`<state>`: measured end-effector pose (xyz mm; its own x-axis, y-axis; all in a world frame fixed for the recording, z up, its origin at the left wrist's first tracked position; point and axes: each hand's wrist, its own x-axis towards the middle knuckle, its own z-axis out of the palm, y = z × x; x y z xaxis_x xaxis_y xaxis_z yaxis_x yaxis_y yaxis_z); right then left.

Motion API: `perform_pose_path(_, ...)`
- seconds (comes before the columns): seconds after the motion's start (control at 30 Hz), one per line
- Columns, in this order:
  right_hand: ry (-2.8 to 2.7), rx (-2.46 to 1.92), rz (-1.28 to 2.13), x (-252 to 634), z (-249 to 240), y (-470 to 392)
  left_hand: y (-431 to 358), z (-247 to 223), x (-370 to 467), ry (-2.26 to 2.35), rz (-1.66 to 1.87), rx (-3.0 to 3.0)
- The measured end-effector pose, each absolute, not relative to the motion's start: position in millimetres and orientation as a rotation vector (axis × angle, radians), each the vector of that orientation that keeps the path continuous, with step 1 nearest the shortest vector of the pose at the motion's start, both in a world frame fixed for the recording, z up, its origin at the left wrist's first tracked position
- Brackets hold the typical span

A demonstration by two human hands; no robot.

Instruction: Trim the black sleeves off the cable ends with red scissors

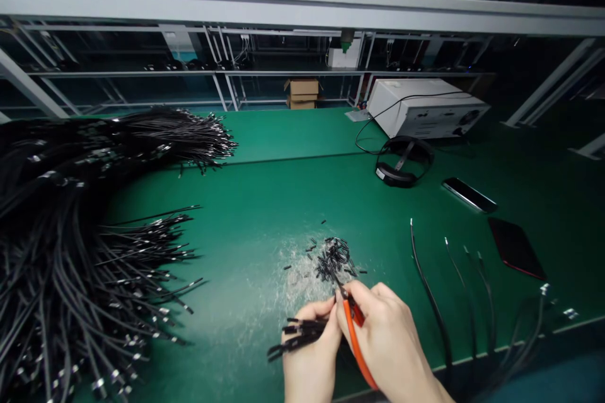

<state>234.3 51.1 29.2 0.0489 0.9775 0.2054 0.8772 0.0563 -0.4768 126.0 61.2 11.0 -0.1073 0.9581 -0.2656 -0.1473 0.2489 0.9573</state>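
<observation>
- A small bunch of thin black cable ends [303, 340] is being gripped in the left hand [312, 365], fingers closed around it, just nearer than the debris on the flat green tabletop [227, 201].
- Orange-handled dark metal cutters [354, 335] are being held in the right hand [390, 327], fingers wrapped on the handles, tips pointing at the debris; whether the blades are biting anything cannot be told.
- Done, as judged: short black tube-like offcuts [334, 254] are lying heaped ahead of the hands, with pale stringy scraps [297, 277] scattered around; many cuts are being suggested.
- Left, as judged: several ends are sticking out of the left fist; this bunch is probably being handled partway.
- Large sheaves of black cables with silvery tips [70, 245] are lying at left; finished or waiting, cannot be told.
- Loose black cables [429, 288] are lying at right; status unclear.
</observation>
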Motion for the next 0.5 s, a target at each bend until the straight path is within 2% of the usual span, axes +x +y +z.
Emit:
perform_pose_path(0.23, -1.934, -1.870, 0.255, 242.1, 29.1, 57.5, 66.0, 5.4, 124.7, 1.315, 1.116, 0.844)
perform_pose_path(0.5, -1.990, -1.844, 0.410, 247.5, 28.4, 71.5, 67.4, -5.9, 123.2, 1.358, 1.112, 0.884)
